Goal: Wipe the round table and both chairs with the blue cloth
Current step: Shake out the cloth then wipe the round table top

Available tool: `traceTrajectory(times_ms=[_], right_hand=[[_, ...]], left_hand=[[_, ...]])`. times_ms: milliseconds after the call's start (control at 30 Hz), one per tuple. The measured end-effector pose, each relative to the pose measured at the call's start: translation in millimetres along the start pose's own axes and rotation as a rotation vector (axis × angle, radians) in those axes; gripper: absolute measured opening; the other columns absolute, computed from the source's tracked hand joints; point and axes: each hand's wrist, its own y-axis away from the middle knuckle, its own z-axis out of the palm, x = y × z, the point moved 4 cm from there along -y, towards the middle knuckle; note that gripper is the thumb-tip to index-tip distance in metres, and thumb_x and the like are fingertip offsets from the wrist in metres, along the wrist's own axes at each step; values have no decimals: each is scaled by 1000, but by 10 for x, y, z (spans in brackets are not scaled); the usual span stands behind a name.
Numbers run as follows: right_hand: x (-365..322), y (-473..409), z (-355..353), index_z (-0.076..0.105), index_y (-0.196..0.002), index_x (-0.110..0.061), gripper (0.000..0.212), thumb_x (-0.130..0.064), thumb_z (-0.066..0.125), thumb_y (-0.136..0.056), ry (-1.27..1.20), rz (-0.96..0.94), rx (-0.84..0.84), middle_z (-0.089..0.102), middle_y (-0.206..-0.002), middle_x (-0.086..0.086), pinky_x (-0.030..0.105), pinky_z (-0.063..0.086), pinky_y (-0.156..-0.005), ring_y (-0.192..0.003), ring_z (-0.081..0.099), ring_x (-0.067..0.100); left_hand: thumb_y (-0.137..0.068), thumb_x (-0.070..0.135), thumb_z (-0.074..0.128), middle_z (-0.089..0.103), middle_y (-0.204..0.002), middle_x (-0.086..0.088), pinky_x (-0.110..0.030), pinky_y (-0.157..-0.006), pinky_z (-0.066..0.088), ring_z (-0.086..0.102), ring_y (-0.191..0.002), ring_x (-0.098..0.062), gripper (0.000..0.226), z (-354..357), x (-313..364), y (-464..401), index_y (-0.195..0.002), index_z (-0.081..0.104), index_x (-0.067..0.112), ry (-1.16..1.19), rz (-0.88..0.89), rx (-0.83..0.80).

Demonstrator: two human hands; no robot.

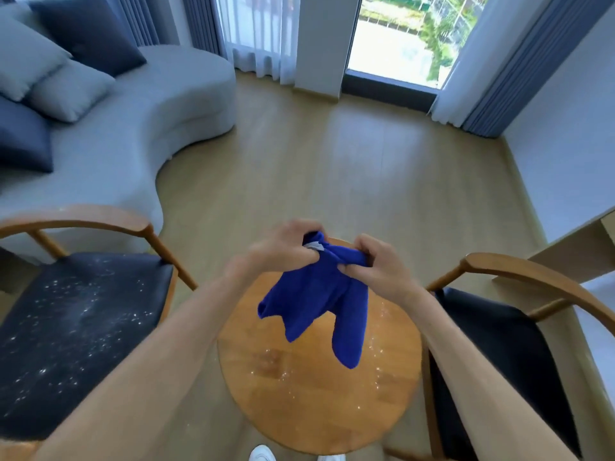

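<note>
Overhead, left hand (283, 247) and right hand (376, 261), fingers curled tight on bunched blue cloth (316, 294) above round table (319, 394)

Home living room, curved sofa (139, 128), cushions (66, 91), curtains (519, 68)

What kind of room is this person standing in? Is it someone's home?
Most likely a living room in a flat or a hotel suite: a curved grey sofa with cushions, floor-length curtains at a tall window, and a small round wooden table between two armchairs.
</note>
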Motion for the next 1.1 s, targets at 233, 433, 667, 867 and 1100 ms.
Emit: traceTrajectory(times_ms=[233, 433, 667, 867, 1100], right_hand=[[-909, -115, -807, 59, -107, -21, 34, 2, 66, -82, -151, -41, -132, 66, -96, 5, 32, 52, -75, -86, 63, 17], [-1167, -132, -1363, 57, -93, -4, 23, 8, 55, -74, 162, -21, -102, 57, -86, 6, 33, 45, -71, -78, 54, 17], [-1504, -153, -2082, 61, -83, -16, 14, -3, 60, -81, 389, -202, 242, 60, -73, 2, 23, 42, -59, -70, 53, 15], [-1752, -119, -2385, 55, -95, -14, 3, -16, 56, -92, 385, -300, 356, 60, -84, 2, 19, 37, -59, -73, 52, 16], [-1864, -78, -2496, 53, -91, -16, 10, -25, 54, -95, 258, -321, 413, 55, -78, -5, 25, 37, -62, -71, 49, 12]], left_hand=[[-73, -5, 44, 48, -66, 7, -25, -59, 35, 42, -63, -11, 37, -794, 1163, -8, -71, 51, 31, -91, 186, 239], [-77, -8, 39, 40, -58, 14, -12, -46, 27, 35, -51, 1, 39, -1098, 1815, 49, -73, 50, 30, -110, 235, 375], [-78, -10, 37, 51, -72, 4, -26, -56, 33, 41, -62, -11, 35, -1510, 2096, 144, -83, 54, 21, -223, 211, 543], [-82, -6, 38, 57, -76, 2, -28, -57, 40, 47, -64, -13, 39, -1798, 2223, 297, -98, 54, 26, -339, 235, 637], [-100, 25, 44, 55, -80, -11, -34, -64, 44, 51, -73, -22, 30, -1848, 2002, 307, -95, 56, -2, -246, 76, 681]])
